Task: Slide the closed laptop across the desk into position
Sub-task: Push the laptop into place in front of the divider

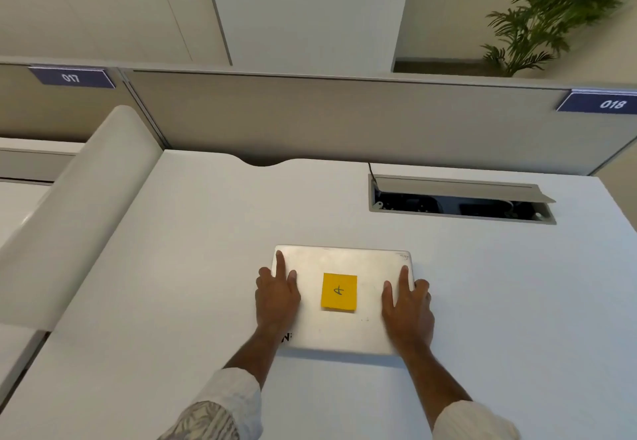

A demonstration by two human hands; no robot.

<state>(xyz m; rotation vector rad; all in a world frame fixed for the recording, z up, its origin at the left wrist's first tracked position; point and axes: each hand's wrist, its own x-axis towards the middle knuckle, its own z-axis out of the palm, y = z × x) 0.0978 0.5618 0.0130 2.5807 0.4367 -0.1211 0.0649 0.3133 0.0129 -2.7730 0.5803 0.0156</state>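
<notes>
A closed silver laptop [339, 264] lies flat on the white desk [193, 239], near its middle. A yellow sticky note [339, 291] marked with a handwritten letter is stuck on the lid. My left hand [276, 296] rests on the laptop's left side, fingers spread, the outer fingers wrapping its left edge. Over on the lid's right side lies my right hand [408, 308], its outer fingers over the right edge. Both palms press down on the lid.
An open cable hatch [458, 198] with its flap raised sits in the desk behind and right of the laptop. A beige partition [310, 112] with labels 017 and 018 bounds the far edge. A rounded white divider [82, 205] borders the left side. A plant [551, 15] stands beyond.
</notes>
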